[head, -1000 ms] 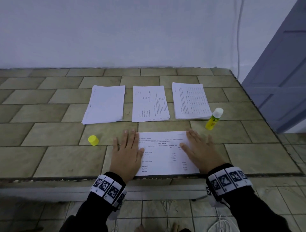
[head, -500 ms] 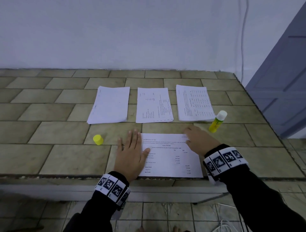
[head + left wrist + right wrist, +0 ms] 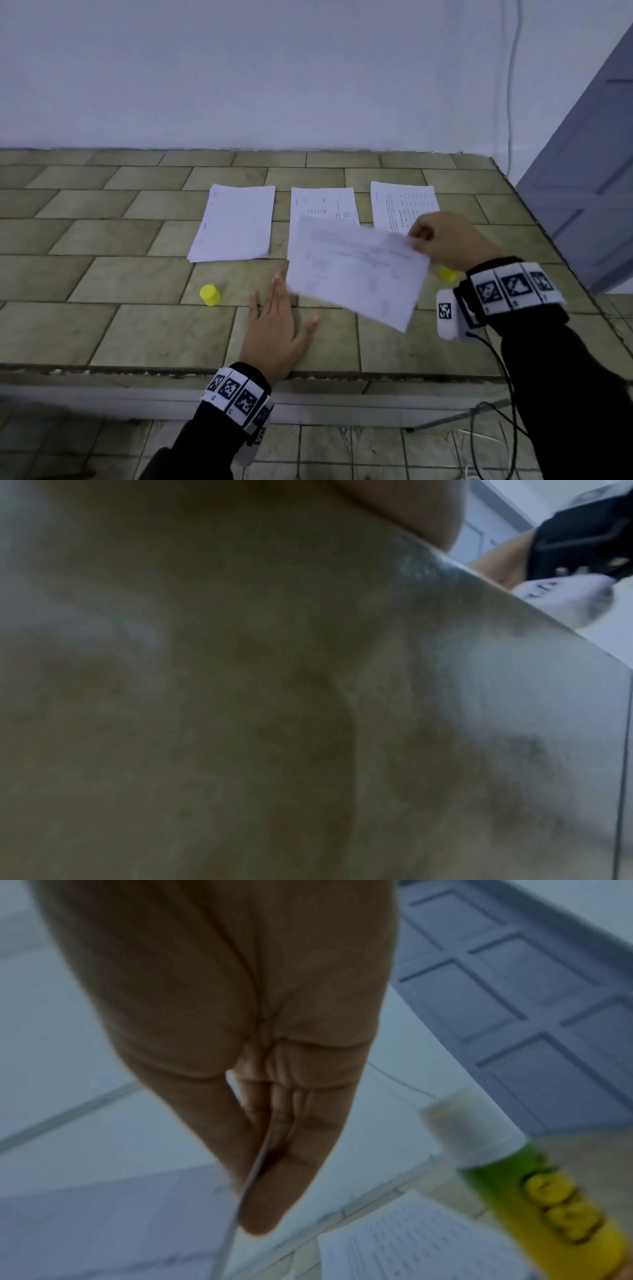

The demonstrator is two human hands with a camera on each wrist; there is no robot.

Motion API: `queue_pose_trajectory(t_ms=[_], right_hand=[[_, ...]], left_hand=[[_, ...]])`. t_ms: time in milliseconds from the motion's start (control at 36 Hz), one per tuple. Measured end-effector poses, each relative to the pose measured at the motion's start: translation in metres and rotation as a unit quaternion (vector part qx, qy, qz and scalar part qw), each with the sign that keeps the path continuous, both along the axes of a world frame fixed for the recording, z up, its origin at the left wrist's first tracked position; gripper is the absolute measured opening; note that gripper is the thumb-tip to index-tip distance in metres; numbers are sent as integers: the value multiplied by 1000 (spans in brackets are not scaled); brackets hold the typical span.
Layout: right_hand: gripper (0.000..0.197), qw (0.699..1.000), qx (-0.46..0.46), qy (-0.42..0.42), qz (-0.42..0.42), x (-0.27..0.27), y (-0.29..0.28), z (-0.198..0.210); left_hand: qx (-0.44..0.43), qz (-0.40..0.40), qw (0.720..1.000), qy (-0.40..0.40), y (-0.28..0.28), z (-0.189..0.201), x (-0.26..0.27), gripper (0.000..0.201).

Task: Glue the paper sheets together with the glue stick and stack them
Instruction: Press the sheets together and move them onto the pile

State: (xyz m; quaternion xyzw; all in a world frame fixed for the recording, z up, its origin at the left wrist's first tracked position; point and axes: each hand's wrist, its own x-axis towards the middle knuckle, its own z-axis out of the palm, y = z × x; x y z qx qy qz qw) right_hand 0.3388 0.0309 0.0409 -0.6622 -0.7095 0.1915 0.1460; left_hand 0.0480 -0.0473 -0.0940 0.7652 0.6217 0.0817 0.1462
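- Your right hand (image 3: 445, 241) pinches the printed sheet (image 3: 356, 274) by one corner, thumb against fingers (image 3: 294, 1164), and the sheet hangs tilted in the air above the counter (image 3: 102, 274).
- Your left hand (image 3: 274, 325) lies flat on the counter with fingers straight and spread, grasping nothing; its wrist view is too blurred to add detail.
- Take the middle pile (image 3: 322, 209) as the landmark: the lifted sheet hangs in front of it and hides its near edge. One pile (image 3: 234, 226) lies to its left, another (image 3: 402, 202) to its right.
- The glue stick (image 3: 534, 1185) stands uncapped near your right hand, mostly hidden behind it in the head view. Its yellow cap (image 3: 210, 295) sits well apart, in front of the left pile.
- Risk: a one-corner pinch lets the sheet swing and droop, so it may land skewed on whichever pile you choose. If glue is on it, it could stick crooked.
- Risk: your right wrist passes close to the stick; a brush would likely tip it and smear the counter or the right pile.
- Risk: the uncapped glue may dry while the cap sits far off.
- I cannot tell whether this sheet carries glue yet.
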Motion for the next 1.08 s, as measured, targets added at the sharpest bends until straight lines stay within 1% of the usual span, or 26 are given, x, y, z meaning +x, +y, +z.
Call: queue_pose_trajectory(t_ms=[56, 111, 139, 167, 222, 250, 278, 389, 417, 500, 583, 611, 667, 722, 805, 889, 1000, 1083], right_hand=[[8, 997, 29, 50, -51, 1, 11, 7], [6, 992, 41, 69, -98, -3, 22, 8], [8, 989, 39, 78, -117, -7, 29, 5], [13, 985, 29, 105, -137, -12, 35, 2], [24, 969, -1, 180, -171, -24, 45, -7], [28, 962, -8, 201, -184, -31, 49, -12], [27, 960, -11, 203, -193, -37, 52, -18], [13, 965, -25, 168, -201, -56, 65, -43], [11, 964, -35, 170, -200, -60, 67, -48], [15, 960, -52, 189, -198, -69, 69, -62], [5, 964, -70, 184, -179, -78, 69, -67], [6, 968, -75, 168, -172, -80, 69, -68], [19, 977, -70, 122, -159, -82, 69, -70], [27, 985, -66, 75, -140, -85, 67, -70], [28, 992, -75, 6, -106, -90, 66, -72], [31, 991, -79, -58, -87, -97, 65, -73], [30, 991, -67, -86, -73, -94, 59, -71], [29, 996, -12, -42, -74, -85, 47, -61]], left_hand=[[2, 1, 1000, 0, 0, -1, 0, 115], [5, 3, 1000, -5, -1, -1, 0, 116], [10, 3, 1000, -9, -1, -1, 0, 116], [13, 3, 1000, -12, -1, 0, 0, 116], [15, 2, 1000, -13, -1, 1, 0, 116], [17, 2, 1000, -15, -1, 1, 0, 116], [22, 2, 1000, -20, -1, 1, 1, 114], [30, 8, 999, -24, 0, 0, 0, 112], [29, 8, 999, -22, 0, -1, 0, 111], [31, 9, 999, -30, 0, -1, 1, 111], [30, 10, 999, -24, 1, -1, 0, 111], [30, 11, 999, -21, 1, -1, 0, 111], [29, 13, 999, -17, 0, -1, 0, 111], [26, 12, 999, -17, 1, -1, 0, 110], [22, 11, 1000, -20, 1, -1, 0, 109], [23, 11, 999, -21, 2, -1, 0, 109], [29, 14, 999, -40, 1, -1, -1, 112], [3, 23, 996, -87, 3, 7, -3, 116]])
